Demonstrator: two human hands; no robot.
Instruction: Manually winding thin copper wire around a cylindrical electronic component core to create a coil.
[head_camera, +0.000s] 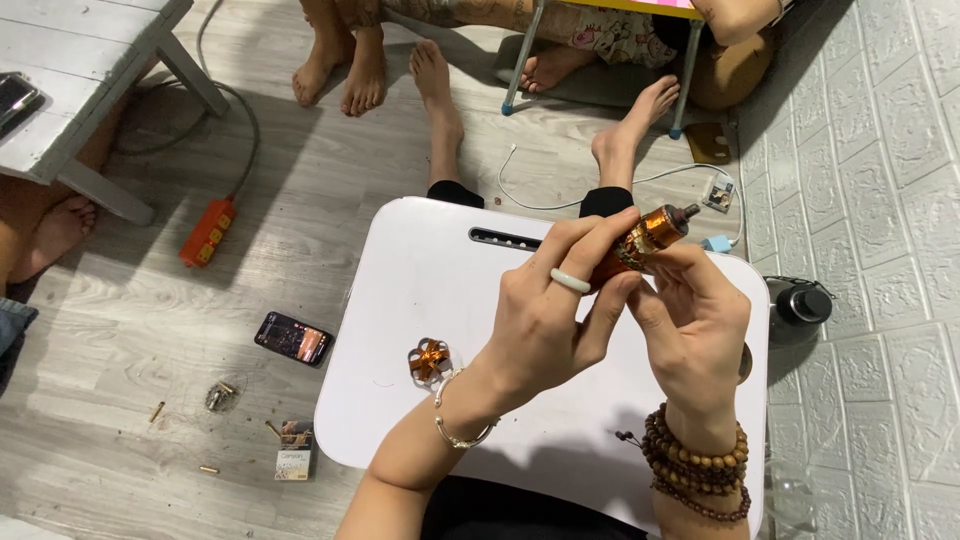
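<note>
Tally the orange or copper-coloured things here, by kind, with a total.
Copper-coloured cylinder, held by left hand and right hand: 1
Copper ribbon piece on white lap table: 1
Orange power strip on floor: 1
Total: 3

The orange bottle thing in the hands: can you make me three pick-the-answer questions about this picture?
1. Where is the small orange ribbon bow?
A. on the white lap table
B. on the wooden floor
C. in the left hand

2. What colour is the power strip on the floor?
A. blue
B. orange
C. green

3. How is the orange cylinder held?
A. lying on the table
B. left hand only
C. both hands, right hand too

Answers: 1 A, the bow rests on the tabletop beside the left wrist. 2 B, its casing is orange. 3 C, fingers of both hands wrap it above the table.
</note>
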